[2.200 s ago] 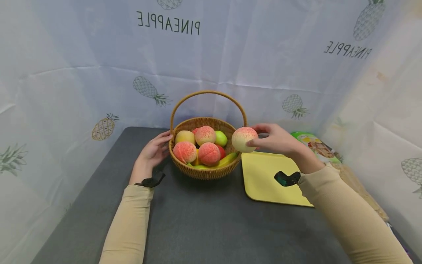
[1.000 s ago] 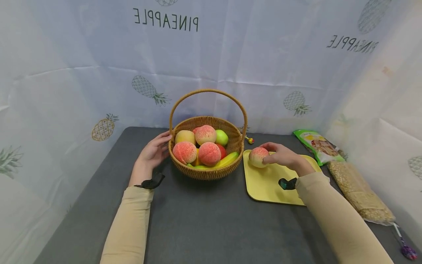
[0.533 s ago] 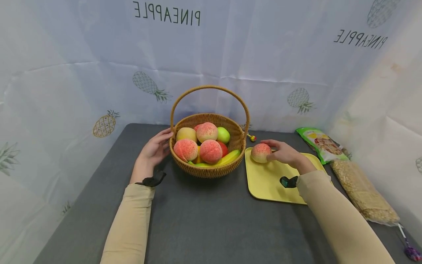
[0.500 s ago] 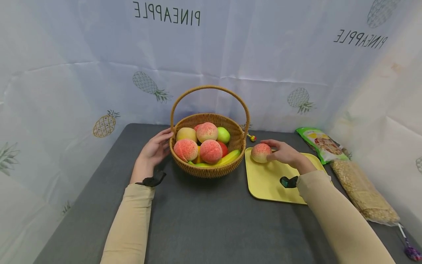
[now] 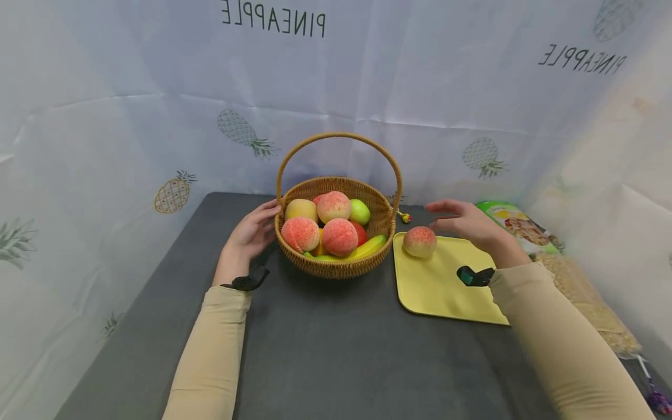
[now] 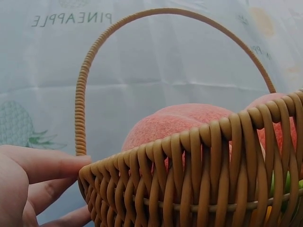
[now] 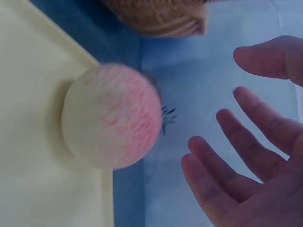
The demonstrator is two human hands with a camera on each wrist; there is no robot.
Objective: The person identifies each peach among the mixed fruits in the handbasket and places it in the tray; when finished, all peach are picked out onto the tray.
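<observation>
Our left hand (image 5: 252,230) has loose, mostly straight fingers, with the tips touching the left side of the round brown woven basket (image 5: 338,269). Our right hand (image 5: 472,224) is spread wide with nothing in it, to the right of the basket, near the round pink-and-cream peach (image 5: 420,241) but not touching it. The peach sits on the flat yellow tray (image 5: 436,286), at the back corner beside the basket. We should keep our right fingers wide and go gently, because a bumped peach may roll.
</observation>
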